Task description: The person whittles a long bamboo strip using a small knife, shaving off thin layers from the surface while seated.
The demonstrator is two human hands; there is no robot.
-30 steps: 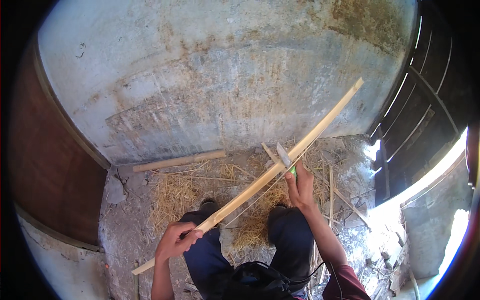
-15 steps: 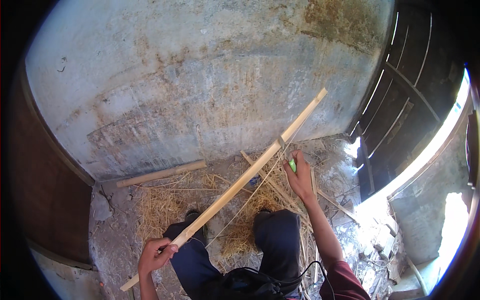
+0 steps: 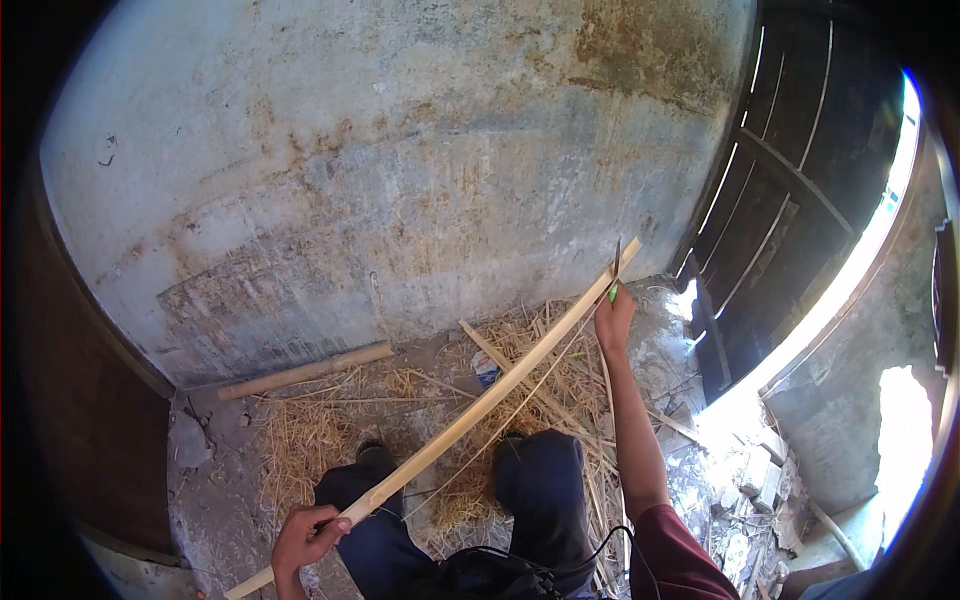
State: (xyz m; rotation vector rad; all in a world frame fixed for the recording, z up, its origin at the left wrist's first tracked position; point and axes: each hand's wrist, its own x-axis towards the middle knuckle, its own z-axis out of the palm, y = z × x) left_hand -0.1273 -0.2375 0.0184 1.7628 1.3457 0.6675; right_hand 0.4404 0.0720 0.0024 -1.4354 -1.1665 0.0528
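Note:
A long pale bamboo strip (image 3: 480, 408) slants across in front of my knees, from the lower left up to the right. Near its lower end my left hand (image 3: 305, 538) is closed around it, thumb on top. My right hand (image 3: 615, 322) grips a knife (image 3: 613, 293) by its green handle. The dark blade points up and crosses the strip close to its far end, apparently touching it. Just below the strip runs a thin pale sliver (image 3: 520, 408); whether its ends are still joined to the strip I cannot tell.
Straw-like shavings (image 3: 305, 440) litter the floor around my feet. A bamboo pole (image 3: 305, 372) lies along the stained wall (image 3: 400, 200). More split pieces (image 3: 548, 398) and a small blue-and-white packet (image 3: 486, 370) lie ahead. Rubble (image 3: 760, 490) is at right, near dark planks (image 3: 800, 180).
My right hand has moved up and outward with the knife, from about mid-strip to near the far end. That end has dropped lower in view. My left hand keeps its hold.

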